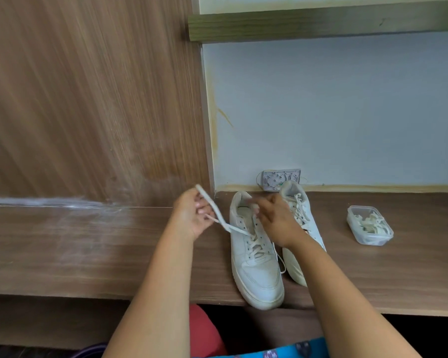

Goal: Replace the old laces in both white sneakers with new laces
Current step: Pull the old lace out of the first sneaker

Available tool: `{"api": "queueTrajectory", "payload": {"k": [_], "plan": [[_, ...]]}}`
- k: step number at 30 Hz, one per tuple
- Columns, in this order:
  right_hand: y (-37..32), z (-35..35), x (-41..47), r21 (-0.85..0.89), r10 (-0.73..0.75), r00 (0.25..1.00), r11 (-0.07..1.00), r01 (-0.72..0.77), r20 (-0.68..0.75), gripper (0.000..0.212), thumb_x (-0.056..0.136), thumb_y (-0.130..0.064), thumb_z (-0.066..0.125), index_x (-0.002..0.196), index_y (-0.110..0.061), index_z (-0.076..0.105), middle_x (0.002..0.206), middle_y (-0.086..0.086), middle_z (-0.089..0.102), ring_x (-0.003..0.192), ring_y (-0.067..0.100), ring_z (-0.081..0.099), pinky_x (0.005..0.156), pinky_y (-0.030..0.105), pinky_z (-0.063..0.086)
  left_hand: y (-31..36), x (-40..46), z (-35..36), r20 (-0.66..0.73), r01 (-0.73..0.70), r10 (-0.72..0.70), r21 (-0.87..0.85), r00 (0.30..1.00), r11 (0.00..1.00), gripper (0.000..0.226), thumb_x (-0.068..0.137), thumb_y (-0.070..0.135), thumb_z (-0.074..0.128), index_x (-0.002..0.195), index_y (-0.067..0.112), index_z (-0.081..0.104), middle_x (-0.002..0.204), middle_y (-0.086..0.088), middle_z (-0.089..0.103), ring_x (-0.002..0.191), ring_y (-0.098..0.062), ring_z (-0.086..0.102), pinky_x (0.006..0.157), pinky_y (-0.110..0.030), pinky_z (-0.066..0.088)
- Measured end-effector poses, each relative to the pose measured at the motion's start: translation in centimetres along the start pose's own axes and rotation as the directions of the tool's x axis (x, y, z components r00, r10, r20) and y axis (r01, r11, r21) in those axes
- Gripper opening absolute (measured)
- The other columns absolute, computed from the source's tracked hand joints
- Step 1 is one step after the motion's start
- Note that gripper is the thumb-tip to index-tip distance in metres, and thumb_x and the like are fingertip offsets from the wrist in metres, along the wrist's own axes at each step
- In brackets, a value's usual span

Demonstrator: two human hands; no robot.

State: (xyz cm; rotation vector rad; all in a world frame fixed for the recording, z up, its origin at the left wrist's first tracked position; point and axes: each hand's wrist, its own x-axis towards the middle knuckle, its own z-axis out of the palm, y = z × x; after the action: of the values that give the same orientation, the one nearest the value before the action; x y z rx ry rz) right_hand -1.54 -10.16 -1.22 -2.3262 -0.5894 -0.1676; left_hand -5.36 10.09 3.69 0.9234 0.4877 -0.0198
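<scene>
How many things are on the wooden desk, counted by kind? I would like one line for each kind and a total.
White sneakers: 2, the left sneaker and the right sneaker
Clear plastic containers: 1, the container with laces inside
Total: 3

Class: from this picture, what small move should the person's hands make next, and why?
Probably draw the lace on out of the next eyelets: the left hand grips its freed end, yet it is still crossed through the near sneaker.
</scene>
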Motion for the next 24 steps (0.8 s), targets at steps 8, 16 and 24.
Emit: {"api": "queueTrajectory", "payload": {"k": [8,16,24], "plan": [[1.0,0.2,0.2,0.05,0.052,0.998,0.997,-0.054,0.046,0.017,0.101,-0.021,0.041,0.094,-0.02,0.057,0.086,-0.006,0.047,0.084,0.012,0.046,0.075,0.025,0.033,-3.7,0.2,1.7,0.249,-0.249,0.501,0.966,0.829,-0.069,0.031,0.087,0.026,0.06,0.118,0.031,0.06,0.14,0.004,0.037,0.132,-0.021,0.026,0.106,-0.04,0.028],[1.8,-0.2,-0.1,0.173,0.065,0.997,0.982,-0.069,0.03,0.024,0.101,-0.018,0.04,0.085,-0.023,0.058,0.084,-0.005,0.059,0.087,0.012,0.052,0.069,0.018,0.035,-7.6,1.5,3.5,0.389,-0.339,0.139,0.897,0.911,-0.284,0.016,0.093,0.034,0.057,0.097,0.03,0.071,0.159,0.004,0.022,0.149,-0.024,0.0,0.119,-0.052,0.003],[2.8,-0.3,-0.3,0.15,0.077,0.997,0.986,-0.073,-0.021,0.015,0.094,-0.021,0.056,0.081,-0.028,0.057,0.085,-0.003,0.058,0.062,-0.001,0.053,0.059,0.009,0.037,-5.2,-1.9,3.5,0.175,-0.087,0.02,0.387,0.984,0.918,0.025,0.084,-0.002,0.04,0.088,0.006,0.064,0.08,0.002,0.057,0.055,-0.002,0.061,0.043,-0.008,0.042]]}}
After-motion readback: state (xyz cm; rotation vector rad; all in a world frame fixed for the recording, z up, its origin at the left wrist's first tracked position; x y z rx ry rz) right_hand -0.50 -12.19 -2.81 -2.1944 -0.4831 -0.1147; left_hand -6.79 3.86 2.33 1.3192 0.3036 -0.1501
